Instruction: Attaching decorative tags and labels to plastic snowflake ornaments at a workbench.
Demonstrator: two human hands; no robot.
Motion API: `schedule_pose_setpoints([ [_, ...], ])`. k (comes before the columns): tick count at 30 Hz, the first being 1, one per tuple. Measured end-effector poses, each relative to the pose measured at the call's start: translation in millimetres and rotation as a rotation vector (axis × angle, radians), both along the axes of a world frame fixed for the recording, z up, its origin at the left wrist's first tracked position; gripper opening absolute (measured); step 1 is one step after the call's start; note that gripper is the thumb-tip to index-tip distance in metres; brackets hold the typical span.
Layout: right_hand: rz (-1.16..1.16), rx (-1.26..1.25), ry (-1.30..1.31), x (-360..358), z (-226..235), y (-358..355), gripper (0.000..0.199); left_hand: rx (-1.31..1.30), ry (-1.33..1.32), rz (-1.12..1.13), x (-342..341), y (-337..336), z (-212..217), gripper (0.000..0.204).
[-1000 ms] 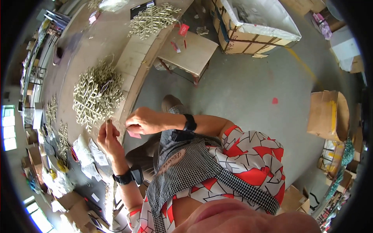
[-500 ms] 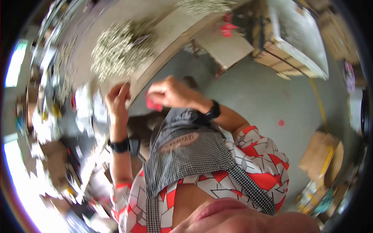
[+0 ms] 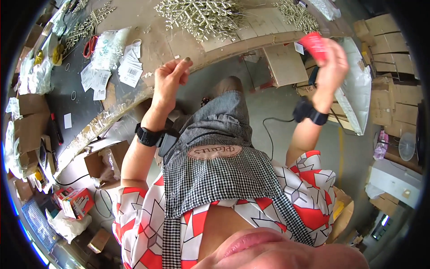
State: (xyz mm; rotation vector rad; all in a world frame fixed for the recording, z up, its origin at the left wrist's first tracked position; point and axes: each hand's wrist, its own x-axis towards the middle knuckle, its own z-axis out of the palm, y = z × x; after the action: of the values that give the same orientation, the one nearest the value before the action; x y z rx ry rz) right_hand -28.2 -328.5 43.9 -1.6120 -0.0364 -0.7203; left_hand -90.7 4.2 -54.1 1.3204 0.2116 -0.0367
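Your right hand is raised above and to the right of the workbench edge, fingers closed on a small red tool; its exact kind cannot be told, as the picture blurs there. Judge it light and rigid: hold it by the body as now, with the thumb backing the fingers. Your left hand rests at the workbench edge with fingers loosely curled together, thumb and forefinger meeting at the tips; whether anything sits between them cannot be told. Beyond the workbench edge, on the bench top, lies a heap of pale glittered snowflake ornaments. Judge these light, stiff, thin-armed and brittle, and likely to snag on one another: lift one at the hub, not by an arm. Left of the heap, also on the bench top, lie loose white paper tags and clear plastic bags; these are light and will slide. Below the workbench edge a small table and cardboard boxes crowd the right side, so open room for moving lies mainly over the grey floor between your arms.
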Motion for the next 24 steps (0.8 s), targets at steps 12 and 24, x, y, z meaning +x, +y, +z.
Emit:
schedule_pose_setpoints([
  [12, 0.46, -0.411, 0.128, -24.3, -35.9, 108.1, 0.006, -0.297, -0.061, -0.162, 32.9, -49.9, 14.4, 0.021],
  [24, 0.407, -0.616, 0.005, -8.2, -29.1, 117.5, 0.009, -0.038, -0.272, 0.057, 32.0, -54.7, 23.6, 0.014],
])
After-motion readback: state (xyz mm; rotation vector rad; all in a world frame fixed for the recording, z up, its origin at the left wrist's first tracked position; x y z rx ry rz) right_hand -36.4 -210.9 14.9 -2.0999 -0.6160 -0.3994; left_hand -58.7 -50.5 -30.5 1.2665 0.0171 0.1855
